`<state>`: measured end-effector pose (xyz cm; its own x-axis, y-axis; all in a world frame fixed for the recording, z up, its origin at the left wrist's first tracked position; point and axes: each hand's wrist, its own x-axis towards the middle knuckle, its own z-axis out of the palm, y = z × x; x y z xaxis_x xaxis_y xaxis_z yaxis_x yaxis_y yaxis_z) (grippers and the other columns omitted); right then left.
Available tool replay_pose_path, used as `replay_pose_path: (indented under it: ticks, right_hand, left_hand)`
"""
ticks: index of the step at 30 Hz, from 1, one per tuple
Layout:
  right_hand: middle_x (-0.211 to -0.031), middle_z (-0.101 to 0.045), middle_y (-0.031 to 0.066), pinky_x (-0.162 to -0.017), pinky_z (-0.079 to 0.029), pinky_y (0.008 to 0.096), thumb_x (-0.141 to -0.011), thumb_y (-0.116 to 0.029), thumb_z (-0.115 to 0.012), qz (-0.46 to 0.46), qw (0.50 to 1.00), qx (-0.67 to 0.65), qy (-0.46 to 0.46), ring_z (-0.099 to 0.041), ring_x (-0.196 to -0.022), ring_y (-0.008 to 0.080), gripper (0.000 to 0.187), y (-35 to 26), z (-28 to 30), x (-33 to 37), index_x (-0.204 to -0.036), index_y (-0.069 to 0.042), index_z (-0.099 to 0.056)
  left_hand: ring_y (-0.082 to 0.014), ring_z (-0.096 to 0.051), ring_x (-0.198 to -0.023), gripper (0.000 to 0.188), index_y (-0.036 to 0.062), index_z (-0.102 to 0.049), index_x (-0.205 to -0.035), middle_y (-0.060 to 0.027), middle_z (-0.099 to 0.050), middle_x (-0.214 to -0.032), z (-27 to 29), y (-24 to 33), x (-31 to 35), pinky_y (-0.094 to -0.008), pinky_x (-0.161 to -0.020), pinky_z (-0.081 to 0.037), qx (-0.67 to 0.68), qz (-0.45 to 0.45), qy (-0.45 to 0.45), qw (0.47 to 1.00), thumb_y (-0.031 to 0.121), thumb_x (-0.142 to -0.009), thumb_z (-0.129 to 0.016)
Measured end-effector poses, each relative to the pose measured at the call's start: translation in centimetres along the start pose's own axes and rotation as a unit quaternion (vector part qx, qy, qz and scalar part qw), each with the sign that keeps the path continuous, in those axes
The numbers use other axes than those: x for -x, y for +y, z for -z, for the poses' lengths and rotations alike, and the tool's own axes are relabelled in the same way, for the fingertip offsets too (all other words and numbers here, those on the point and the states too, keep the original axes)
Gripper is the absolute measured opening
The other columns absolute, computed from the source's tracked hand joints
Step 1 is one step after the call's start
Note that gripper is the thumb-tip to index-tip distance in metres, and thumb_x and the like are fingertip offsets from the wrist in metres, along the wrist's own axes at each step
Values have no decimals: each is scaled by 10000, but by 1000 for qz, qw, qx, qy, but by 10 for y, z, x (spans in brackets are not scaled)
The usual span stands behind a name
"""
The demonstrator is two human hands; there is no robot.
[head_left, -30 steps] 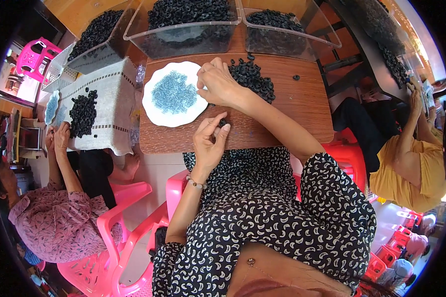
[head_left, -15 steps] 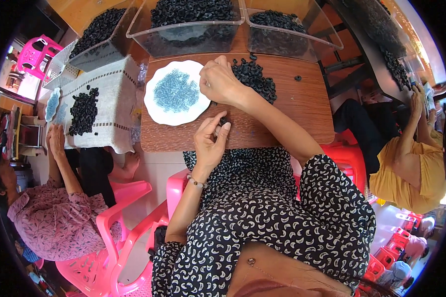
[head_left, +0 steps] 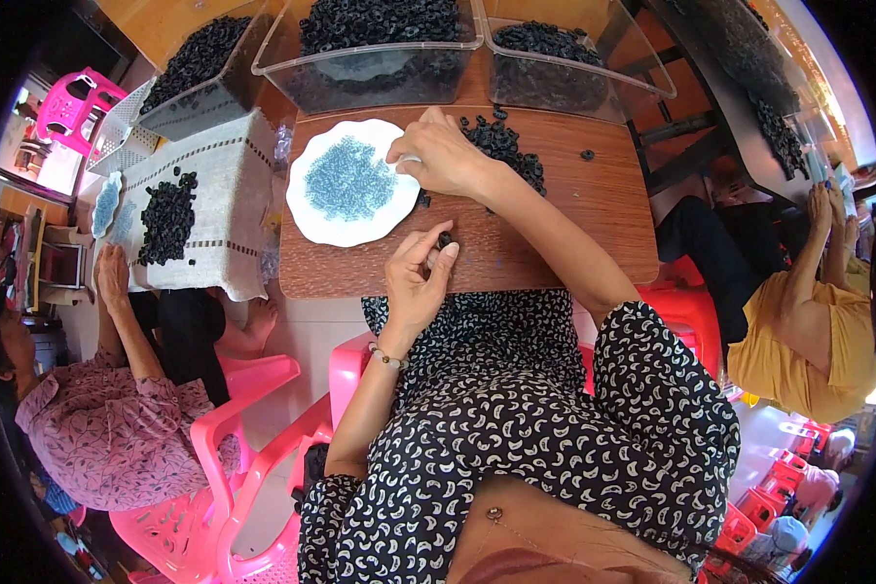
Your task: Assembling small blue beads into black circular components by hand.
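Note:
My left hand (head_left: 420, 279) is near the table's front edge, pinching a small black ring-shaped part (head_left: 445, 239) between thumb and fingers. Over the right rim of a white scalloped plate (head_left: 311, 222) is my right hand (head_left: 443, 156), its fingers curled down and its thumb close to the index finger. Whatever its fingertips hold, if anything, is too small to make out. Many tiny pale blue, clear-looking pieces (head_left: 348, 180) lie heaped on the plate. Partly behind my right hand, a pile of black ring-shaped parts (head_left: 501, 146) rests on the brown wooden table (head_left: 594, 229).
Clear plastic bins (head_left: 380, 88) full of black parts line the table's far side. One loose black part (head_left: 587, 155) lies at the right. On the left, a person (head_left: 117, 428) works at a cloth-covered table (head_left: 226, 195). Another person in yellow (head_left: 798, 341) sits at right.
My right hand has shifted slightly right and lower at the plate's rim, its thumb and index finger now showing a gap. My left hand keeps its pinch on the black part.

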<state>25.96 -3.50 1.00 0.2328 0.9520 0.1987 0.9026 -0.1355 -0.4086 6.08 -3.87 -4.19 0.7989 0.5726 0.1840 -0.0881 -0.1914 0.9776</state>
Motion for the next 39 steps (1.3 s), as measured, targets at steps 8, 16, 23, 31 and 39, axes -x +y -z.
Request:
replay_pose_path:
  ticks: [8,16,23,31,39]
  right_hand:
    - [-987,-672,124,-966,-385,464,-844,-156,-762,-2,999,10,-31,-491,-1107,333,85,4,-7,-1,-900,-93,-754]
    - [-973,-686,93,-981,-375,457,-865,-183,-750,18,997,-74,33,-502,-1088,322,115,5,2,7,-904,-74,-751]
    - [-984,-717,83,-988,-400,415,-878,-167,-717,22,996,-80,44,-565,-1055,278,128,-2,14,10,-937,-58,-751]
    - [-996,-707,57,-986,-389,392,-865,-157,-737,70,988,-119,74,-556,-1046,256,101,-26,59,78,-897,-65,-714]
    - [-980,-690,34,-966,-380,400,-851,-127,-749,49,990,-120,46,-520,-1023,261,81,-28,63,106,-875,-70,-696]
  left_hand:
    - [-49,-529,-655,332,8,-690,-1265,2,-587,-846,-2,-1,0,-205,-605,-428,51,36,6,998,99,-947,-718]
    - [-49,-566,-653,308,-19,-708,-1219,-12,-625,-894,-1,-7,-3,-192,-595,-444,124,49,37,990,95,-935,-743]
    - [-51,-568,-682,318,-14,-696,-1245,-12,-623,-919,1,6,-3,-196,-614,-463,119,57,36,991,91,-947,-727]
    - [-81,-569,-786,329,28,-717,-1244,-30,-651,-960,14,22,-9,-223,-716,-470,-36,-24,82,996,52,-917,-736]
    - [-145,-615,-818,322,25,-722,-1227,-73,-672,-959,5,24,-11,-267,-737,-501,-81,-115,41,989,60,-907,-737]
